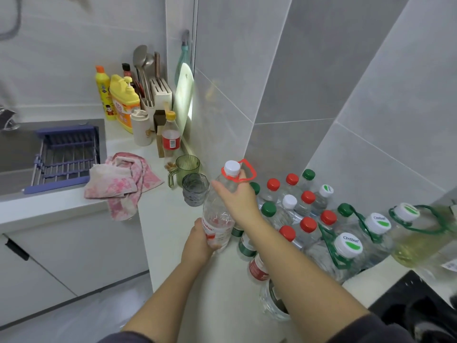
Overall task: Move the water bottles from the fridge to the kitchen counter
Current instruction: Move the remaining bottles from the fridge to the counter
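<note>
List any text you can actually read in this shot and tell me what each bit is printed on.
"Cestbon": white cap of a large green-handled water jug.
"Cestbon", faint: cap of the next jug back.
Red letters on the held bottle's label: partly covered by the left hand, unreadable.
Yellow detergent bottle, red-labelled bottle, small bottle labels: too blurred.

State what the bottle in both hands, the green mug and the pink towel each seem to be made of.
Bottle: clear thin plastic, glossy, creased highlights, with a white cap. Green mug: translucent ribbed plastic, possibly glass. Pink towel: soft woven cloth, matte, folds draping off the counter edge.
</note>
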Demonstrator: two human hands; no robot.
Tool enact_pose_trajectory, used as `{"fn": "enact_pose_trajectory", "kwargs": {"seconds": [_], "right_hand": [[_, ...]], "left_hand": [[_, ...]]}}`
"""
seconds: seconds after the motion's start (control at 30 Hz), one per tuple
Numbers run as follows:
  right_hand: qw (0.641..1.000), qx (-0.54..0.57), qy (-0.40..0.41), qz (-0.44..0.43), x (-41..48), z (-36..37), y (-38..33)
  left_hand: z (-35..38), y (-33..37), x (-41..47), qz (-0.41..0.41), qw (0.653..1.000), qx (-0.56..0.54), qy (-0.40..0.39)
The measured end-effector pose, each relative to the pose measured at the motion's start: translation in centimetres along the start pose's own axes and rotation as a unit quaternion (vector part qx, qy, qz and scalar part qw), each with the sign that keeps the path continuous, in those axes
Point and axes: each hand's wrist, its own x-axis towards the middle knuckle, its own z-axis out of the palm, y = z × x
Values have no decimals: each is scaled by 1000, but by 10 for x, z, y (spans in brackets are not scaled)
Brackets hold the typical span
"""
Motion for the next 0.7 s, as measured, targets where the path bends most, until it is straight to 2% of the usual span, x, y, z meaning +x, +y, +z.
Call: {"fn": "enact_pose_trajectory", "kwargs": {"seconds": [0.13, 0.33, 0.7], "right_hand": [[999, -25, -26, 7, -11, -9, -2], [999, -35, 4, 12, -25, -21, 5], [996, -87, -9, 33, -34, -30, 4]], "left_hand": [[1, -3, -6, -11, 999, 35, -9], [13, -3, -22, 1, 998, 59, -23], [17, 4, -30, 1, 999, 36, -32]]}}
